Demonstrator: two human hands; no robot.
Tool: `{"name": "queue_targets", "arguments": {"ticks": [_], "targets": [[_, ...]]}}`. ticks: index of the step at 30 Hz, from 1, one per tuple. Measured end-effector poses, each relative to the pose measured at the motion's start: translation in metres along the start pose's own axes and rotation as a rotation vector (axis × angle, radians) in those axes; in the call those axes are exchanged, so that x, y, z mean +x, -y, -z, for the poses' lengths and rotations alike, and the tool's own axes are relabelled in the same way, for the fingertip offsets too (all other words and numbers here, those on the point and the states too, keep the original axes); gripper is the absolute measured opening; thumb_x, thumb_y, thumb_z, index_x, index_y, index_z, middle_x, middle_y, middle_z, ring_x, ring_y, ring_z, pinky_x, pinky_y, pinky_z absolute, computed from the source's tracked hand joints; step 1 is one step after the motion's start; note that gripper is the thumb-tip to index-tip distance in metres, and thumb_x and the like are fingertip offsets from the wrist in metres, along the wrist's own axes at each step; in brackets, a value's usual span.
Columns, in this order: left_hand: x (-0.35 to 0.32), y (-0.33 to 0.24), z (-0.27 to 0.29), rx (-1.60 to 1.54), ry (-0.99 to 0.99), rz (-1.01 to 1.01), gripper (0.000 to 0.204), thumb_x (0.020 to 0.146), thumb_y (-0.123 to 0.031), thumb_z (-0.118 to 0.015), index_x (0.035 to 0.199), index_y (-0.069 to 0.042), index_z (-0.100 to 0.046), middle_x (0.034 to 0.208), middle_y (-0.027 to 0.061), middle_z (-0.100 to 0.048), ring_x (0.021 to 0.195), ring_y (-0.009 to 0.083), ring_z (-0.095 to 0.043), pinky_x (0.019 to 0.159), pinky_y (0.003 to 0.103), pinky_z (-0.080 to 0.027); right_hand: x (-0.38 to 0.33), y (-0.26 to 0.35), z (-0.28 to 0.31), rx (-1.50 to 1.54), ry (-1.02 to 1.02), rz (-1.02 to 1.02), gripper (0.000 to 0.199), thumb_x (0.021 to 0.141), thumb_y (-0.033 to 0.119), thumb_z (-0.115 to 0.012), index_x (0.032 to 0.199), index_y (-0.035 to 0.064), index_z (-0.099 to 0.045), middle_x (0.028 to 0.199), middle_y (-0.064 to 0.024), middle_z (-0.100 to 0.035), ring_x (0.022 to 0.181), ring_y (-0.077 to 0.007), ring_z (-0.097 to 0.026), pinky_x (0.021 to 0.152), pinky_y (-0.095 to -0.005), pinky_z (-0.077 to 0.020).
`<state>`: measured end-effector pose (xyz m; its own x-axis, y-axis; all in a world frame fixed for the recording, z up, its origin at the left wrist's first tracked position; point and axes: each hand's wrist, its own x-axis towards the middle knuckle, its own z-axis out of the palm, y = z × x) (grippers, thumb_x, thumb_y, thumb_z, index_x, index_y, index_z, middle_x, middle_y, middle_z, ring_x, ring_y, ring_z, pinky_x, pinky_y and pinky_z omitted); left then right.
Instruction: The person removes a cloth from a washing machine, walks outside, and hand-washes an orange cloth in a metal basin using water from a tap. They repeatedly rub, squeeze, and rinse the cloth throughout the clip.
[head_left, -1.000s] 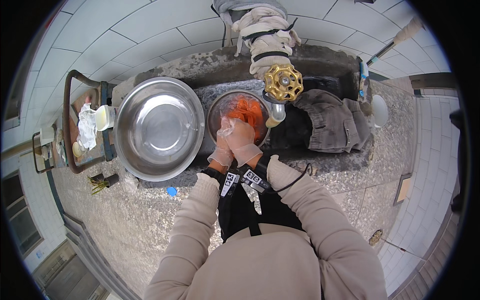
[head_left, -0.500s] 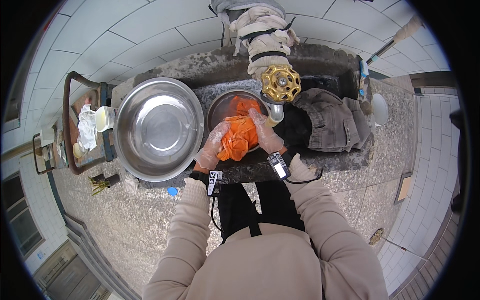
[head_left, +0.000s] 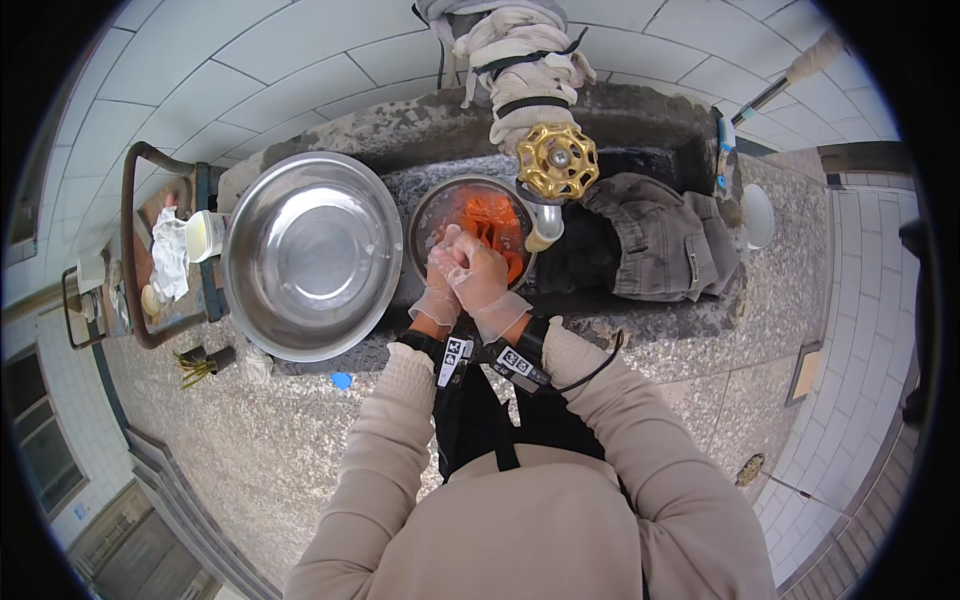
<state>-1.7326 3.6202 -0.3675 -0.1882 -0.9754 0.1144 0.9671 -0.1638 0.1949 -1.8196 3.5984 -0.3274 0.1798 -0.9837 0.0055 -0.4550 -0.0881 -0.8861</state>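
Over the near edge of a small metal basin (head_left: 417, 212), my left hand (head_left: 439, 278) and my right hand (head_left: 482, 280) press against each other, both in clear plastic gloves. Their fingers are closed, and whatever may be between them is hidden. Just beyond the fingers, an orange cloth (head_left: 492, 212) lies low in the basin, which seems to hold water. A brass valve wheel (head_left: 557, 160) with a spout (head_left: 545, 228) hangs over the basin's right side.
A large shiny steel bowl (head_left: 315, 310) stands left of the small basin. Grey trousers (head_left: 660, 245) lie in the stone trough (head_left: 690, 325) at right. A cart (head_left: 140, 240) with a white tub (head_left: 206, 236) is at far left; a white bucket (head_left: 759, 215) is beyond the trough's right end.
My hands have come together, and the bunched orange cloth they held has gone down into the basin. The right hand has moved left and nearer to me.
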Motion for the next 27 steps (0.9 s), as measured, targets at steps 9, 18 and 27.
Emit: {"name": "queue_targets", "arguments": {"ticks": [9, 18, 27], "targets": [[-0.004, 0.004, 0.009, -0.093, -0.031, 0.022, 0.032, 0.092, -0.024, -0.043, 0.114, -0.003, -0.051, 0.105, 0.0082, -0.057, 0.092, 0.0158, -0.055, 0.078, 0.027, -0.045, 0.016, 0.006, -0.005, -0.235, 0.201, -0.098, 0.037, 0.087, 0.037, -0.046, 0.078, 0.0045, -0.062, 0.079, -0.0165, -0.062, 0.074, -0.0337, -0.060, 0.066, -0.0414, -0.0461], [-0.005, -0.011, -0.002, 0.589, -0.730, 0.179, 0.025, 0.093, -0.023, -0.039, 0.105, -0.005, -0.051, 0.093, 0.0045, -0.056, 0.084, 0.0173, -0.056, 0.076, 0.029, -0.046, 0.013, -0.007, -0.008, -0.051, 0.063, -0.102, 0.043, 0.090, 0.040, -0.040, 0.082, 0.0021, -0.060, 0.077, -0.0207, -0.060, 0.077, -0.0390, -0.057, 0.068, -0.0418, -0.0451], [0.008, -0.015, -0.015, 0.887, -0.852, -0.041, 0.033, 0.093, -0.026, -0.042, 0.109, 0.001, -0.052, 0.099, 0.0078, -0.057, 0.093, 0.0132, -0.053, 0.083, 0.026, -0.041, -0.002, -0.043, 0.002, 0.674, 0.143, -0.438, 0.037, 0.088, 0.039, -0.049, 0.109, 0.0080, -0.050, 0.099, -0.0053, -0.053, 0.089, -0.0167, -0.052, 0.076, -0.0286, -0.0413]]}}
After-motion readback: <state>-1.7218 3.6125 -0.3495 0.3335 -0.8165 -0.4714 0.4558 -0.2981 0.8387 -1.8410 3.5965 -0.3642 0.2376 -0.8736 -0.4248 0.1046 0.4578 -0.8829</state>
